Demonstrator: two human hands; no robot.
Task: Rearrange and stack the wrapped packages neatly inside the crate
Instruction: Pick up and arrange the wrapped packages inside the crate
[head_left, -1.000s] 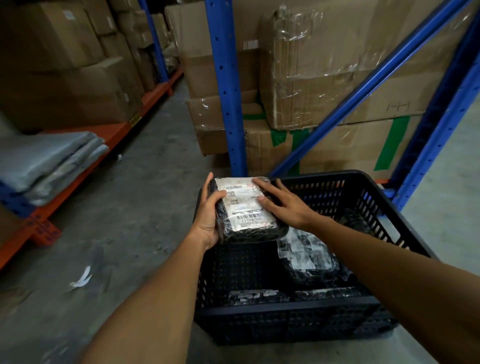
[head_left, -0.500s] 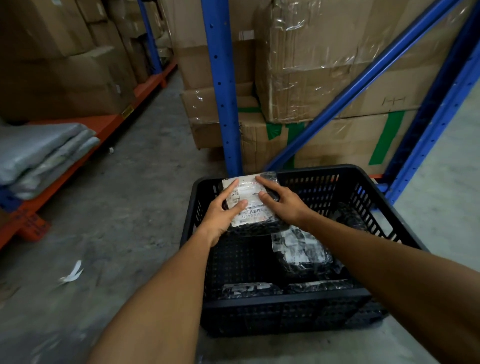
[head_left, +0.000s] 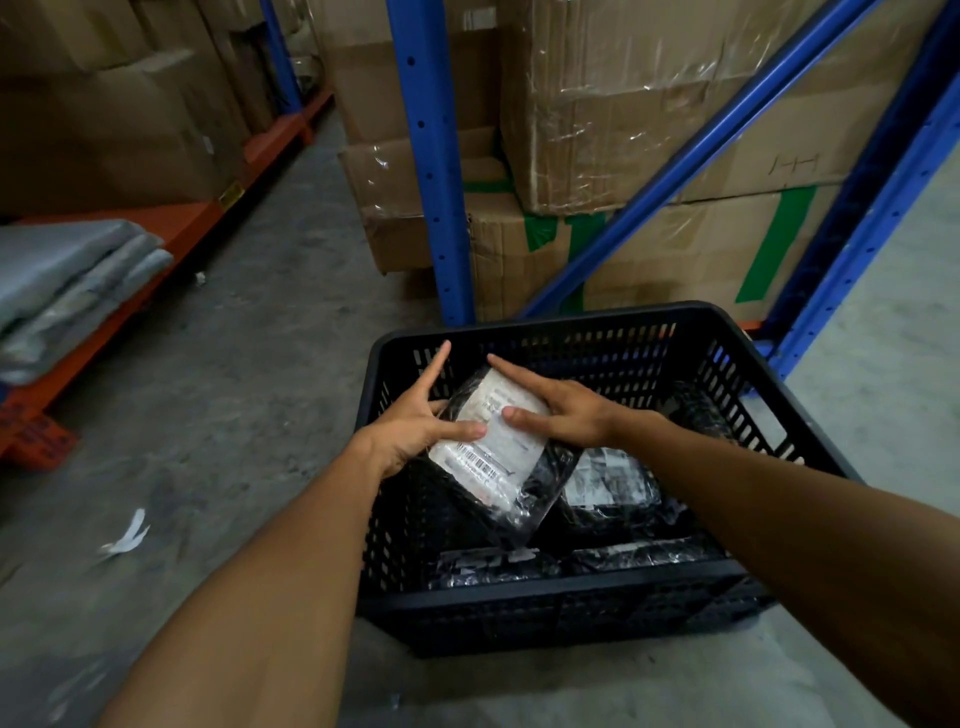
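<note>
Wrapped package (head_left: 498, 447) — tilted, two hands gripping, crate (head_left: 545, 597)

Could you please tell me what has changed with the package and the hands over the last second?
The labelled package has gone from above the crate's far rim down into the crate, and now tilts with its near end lower. The left hand and right hand still hold it, fingers more spread. The other packages and the crate stayed put.
</note>
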